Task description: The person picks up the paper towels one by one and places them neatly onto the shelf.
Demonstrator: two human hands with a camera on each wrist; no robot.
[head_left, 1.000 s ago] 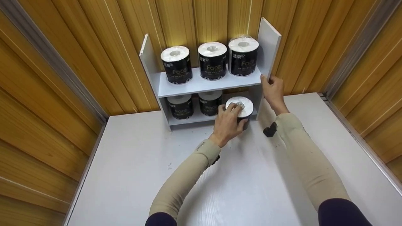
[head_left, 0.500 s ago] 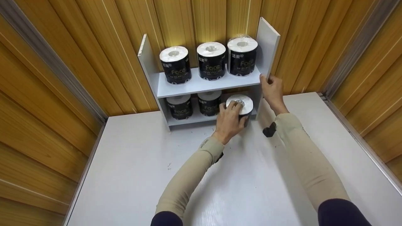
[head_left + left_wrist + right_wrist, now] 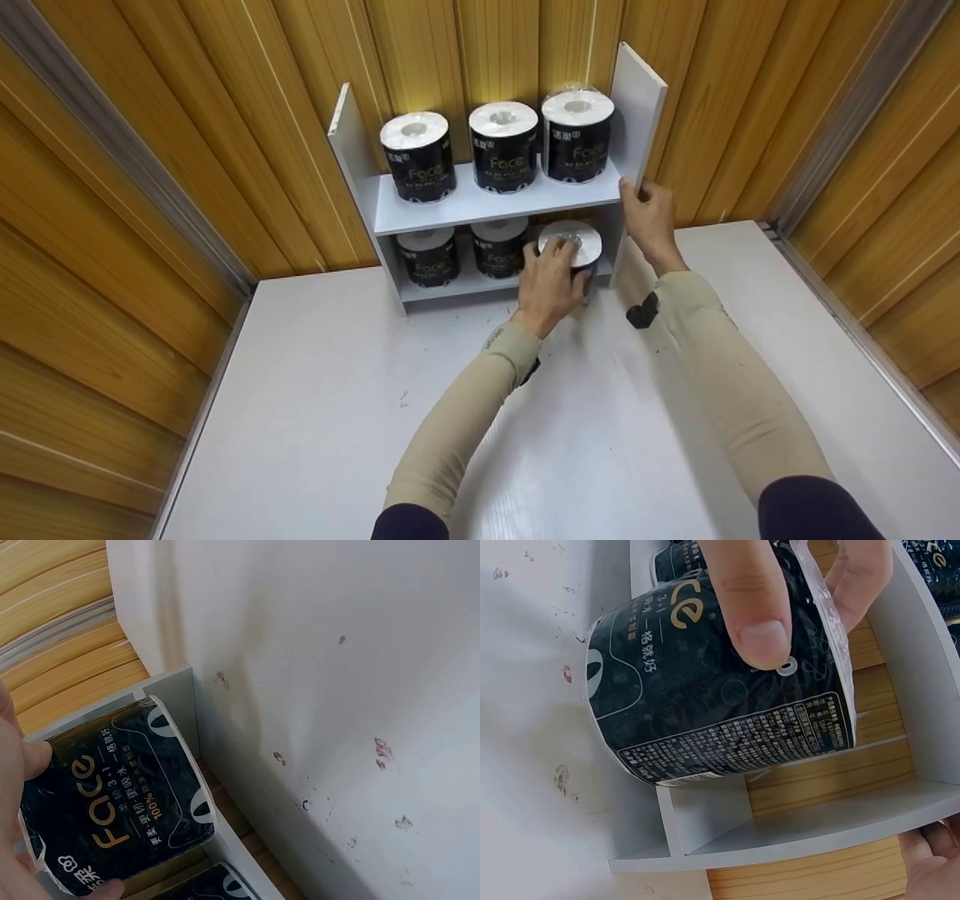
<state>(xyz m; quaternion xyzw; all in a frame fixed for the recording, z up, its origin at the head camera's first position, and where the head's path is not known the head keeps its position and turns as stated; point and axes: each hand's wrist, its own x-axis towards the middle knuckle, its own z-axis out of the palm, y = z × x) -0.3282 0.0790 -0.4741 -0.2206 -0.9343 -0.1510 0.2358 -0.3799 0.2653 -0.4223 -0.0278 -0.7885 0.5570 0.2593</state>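
Observation:
My left hand (image 3: 549,289) grips a toilet paper roll (image 3: 588,238) with a black "Face" wrapper. Some fingertips lie at the core hole and the thumb is on its side. The roll is at the right end of the lower level of a white shelf unit (image 3: 487,214), partly out past the front edge. Both wrist views show it too; in the right wrist view, the thumb (image 3: 761,630) lies across the wrapper. My right hand (image 3: 651,225) pinches the front edge of the unit's right side panel (image 3: 641,112).
Two matching rolls (image 3: 431,259) stand on the lower shelf, left of the held one. Three more (image 3: 504,157) stand in a row on the upper shelf. The unit stands on a white table (image 3: 322,390) against a wood-slat wall (image 3: 495,45).
My left hand has pushed the roll slightly back and up toward the lower shelf. My right hand keeps its hold on the side panel.

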